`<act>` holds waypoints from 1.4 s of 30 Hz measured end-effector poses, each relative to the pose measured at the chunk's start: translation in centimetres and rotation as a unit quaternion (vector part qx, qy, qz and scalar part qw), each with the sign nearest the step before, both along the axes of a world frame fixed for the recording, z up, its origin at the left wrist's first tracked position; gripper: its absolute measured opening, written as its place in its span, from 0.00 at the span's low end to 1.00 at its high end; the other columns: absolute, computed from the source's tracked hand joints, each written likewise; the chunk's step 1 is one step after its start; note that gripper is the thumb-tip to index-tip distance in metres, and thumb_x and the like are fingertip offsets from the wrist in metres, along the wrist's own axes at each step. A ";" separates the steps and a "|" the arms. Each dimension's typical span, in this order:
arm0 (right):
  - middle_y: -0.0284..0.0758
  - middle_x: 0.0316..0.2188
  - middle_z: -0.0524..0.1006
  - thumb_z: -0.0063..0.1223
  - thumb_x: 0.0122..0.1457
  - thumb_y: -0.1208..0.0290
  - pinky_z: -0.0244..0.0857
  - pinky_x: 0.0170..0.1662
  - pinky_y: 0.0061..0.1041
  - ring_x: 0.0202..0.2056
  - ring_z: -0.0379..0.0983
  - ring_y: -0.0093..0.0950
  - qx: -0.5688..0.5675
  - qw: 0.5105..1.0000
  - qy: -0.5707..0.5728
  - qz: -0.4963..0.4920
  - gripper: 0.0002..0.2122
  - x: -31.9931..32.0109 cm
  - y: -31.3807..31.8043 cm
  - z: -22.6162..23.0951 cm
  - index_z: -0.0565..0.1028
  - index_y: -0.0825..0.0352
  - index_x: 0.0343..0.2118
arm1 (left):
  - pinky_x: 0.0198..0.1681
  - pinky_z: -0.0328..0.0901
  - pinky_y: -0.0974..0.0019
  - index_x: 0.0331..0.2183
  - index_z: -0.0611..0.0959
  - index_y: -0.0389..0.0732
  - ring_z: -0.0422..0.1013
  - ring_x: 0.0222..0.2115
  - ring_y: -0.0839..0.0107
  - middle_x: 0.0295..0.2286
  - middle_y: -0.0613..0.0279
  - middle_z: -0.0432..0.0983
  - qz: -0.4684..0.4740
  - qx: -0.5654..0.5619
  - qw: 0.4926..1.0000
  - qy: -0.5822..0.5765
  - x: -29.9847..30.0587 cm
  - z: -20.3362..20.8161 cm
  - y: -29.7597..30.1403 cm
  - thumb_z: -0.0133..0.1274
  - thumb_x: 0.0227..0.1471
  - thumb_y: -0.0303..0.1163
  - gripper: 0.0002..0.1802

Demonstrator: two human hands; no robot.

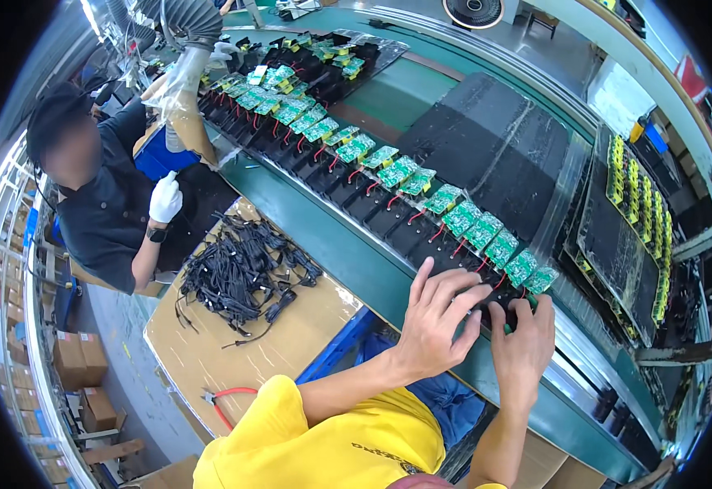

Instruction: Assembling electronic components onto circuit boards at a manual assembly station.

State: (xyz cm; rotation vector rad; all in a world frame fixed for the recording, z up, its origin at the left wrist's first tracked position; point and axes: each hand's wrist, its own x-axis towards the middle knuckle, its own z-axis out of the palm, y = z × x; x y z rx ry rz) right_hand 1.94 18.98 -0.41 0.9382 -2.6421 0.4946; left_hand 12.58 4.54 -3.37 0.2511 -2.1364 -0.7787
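My left hand [440,319] rests over the near end of a row of black housings, its fingers spread and curved and nothing plainly held in them. Beside it, my right hand [523,346] is closed with thumb and fingers bent around a small green thing [533,301], mostly covered, whose kind I cannot make out. Just beyond my fingers lie green circuit boards [503,247], each with a red wire running down to the black housings [397,230]. The last board [541,280] of the row sits right above my right fingertips.
A cardboard-topped table [181,354] at left bears a heap of black cables [238,273] and red-handled cutters [230,398]. Across the green bench lie black mats [486,147] and stacked trays with yellow parts [639,220]. A co-worker in dark clothes [99,212] sits at left, one white glove showing.
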 end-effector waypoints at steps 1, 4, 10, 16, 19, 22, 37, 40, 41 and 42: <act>0.43 0.48 0.78 0.73 0.67 0.65 0.75 0.47 0.40 0.44 0.79 0.45 0.022 1.000 -0.010 -0.006 0.10 0.1 -0.3 0.4 0.87 0.67 0.42 | 0.81 0.54 0.36 0.58 0.88 0.42 0.76 0.63 0.53 0.60 0.56 0.82 -0.011 0.019 1.000 0.020 0.3 -0.1 0.3 0.68 0.57 0.26 0.26; 0.44 0.49 0.79 0.74 0.66 0.65 0.75 0.48 0.39 0.46 0.79 0.45 0.028 0.999 -0.030 -0.018 0.10 0.8 -0.9 2.4 0.87 0.66 0.43 | 0.78 0.60 0.39 0.58 0.87 0.41 0.78 0.61 0.53 0.60 0.55 0.82 -0.060 0.057 0.996 0.031 1.4 -0.5 0.4 0.67 0.56 0.23 0.27; 0.46 0.56 0.80 0.77 0.64 0.58 0.76 0.51 0.38 0.52 0.81 0.43 -0.168 0.978 -0.124 0.026 0.22 4.8 0.8 6.2 0.87 0.65 0.57 | 0.61 0.74 0.52 0.63 0.82 0.37 0.79 0.50 0.59 0.54 0.54 0.83 -0.216 0.208 0.954 0.033 2.5 0.2 4.1 0.64 0.55 0.20 0.32; 0.47 0.71 0.74 0.74 0.61 0.36 0.64 0.74 0.49 0.69 0.73 0.45 -0.231 0.881 -0.252 0.326 0.56 4.3 0.6 7.6 0.63 0.69 0.82 | 0.43 0.72 0.63 0.67 0.76 0.37 0.75 0.37 0.69 0.44 0.58 0.81 -0.263 0.420 0.869 0.001 2.5 0.2 3.9 0.63 0.59 0.22 0.35; 0.48 0.70 0.76 0.64 0.65 0.27 0.65 0.74 0.48 0.70 0.74 0.47 -0.317 0.890 -0.249 0.215 0.55 -0.9 -0.1 6.6 0.64 0.68 0.82 | 0.39 0.70 0.65 0.68 0.75 0.36 0.73 0.33 0.70 0.39 0.61 0.80 -0.286 0.464 0.837 -0.056 3.2 -1.0 3.1 0.62 0.62 0.24 0.35; 0.47 0.66 0.78 0.61 0.68 0.29 0.69 0.69 0.47 0.64 0.78 0.49 0.000 0.992 -0.091 0.090 0.49 -7.6 -1.5 3.2 0.67 0.64 0.81 | 0.37 0.68 0.66 0.68 0.74 0.36 0.69 0.30 0.72 0.32 0.65 0.76 -0.384 0.459 0.782 -0.177 4.4 -2.4 3.1 0.61 0.65 0.26 0.32; 0.40 0.47 0.81 0.63 0.66 0.29 0.76 0.51 0.46 0.46 0.83 0.46 0.084 0.980 -0.007 0.181 0.43 -8.7 -8.3 -0.2 0.75 0.58 0.73 | 0.36 0.74 0.55 0.60 0.82 0.41 0.78 0.27 0.56 0.32 0.61 0.85 -0.421 0.206 0.879 -0.089 4.0 -8.5 3.9 0.65 0.64 0.31 0.25; 0.39 0.46 0.81 0.66 0.65 0.32 0.76 0.50 0.46 0.44 0.83 0.46 0.067 0.983 -0.018 0.173 0.40 -9.0 -8.4 -0.6 0.78 0.59 0.70 | 0.36 0.74 0.54 0.60 0.82 0.40 0.79 0.28 0.55 0.32 0.60 0.85 -0.413 0.206 0.883 -0.086 3.7 -8.8 3.7 0.65 0.64 0.31 0.24; 0.39 0.45 0.81 0.68 0.65 0.33 0.77 0.49 0.45 0.43 0.83 0.46 0.061 0.985 -0.024 0.160 0.39 -9.1 -8.4 -0.7 0.79 0.59 0.68 | 0.36 0.74 0.54 0.59 0.82 0.40 0.79 0.28 0.54 0.32 0.60 0.85 -0.417 0.208 0.880 -0.086 3.6 -8.8 3.8 0.65 0.64 0.31 0.23; 0.38 0.44 0.81 0.69 0.64 0.35 0.77 0.48 0.45 0.41 0.83 0.46 0.056 0.987 -0.031 0.146 0.37 -9.1 -8.5 -0.7 0.80 0.59 0.66 | 0.36 0.74 0.54 0.59 0.82 0.40 0.79 0.28 0.53 0.32 0.59 0.85 -0.423 0.210 0.878 -0.085 3.5 -8.9 3.8 0.65 0.65 0.31 0.23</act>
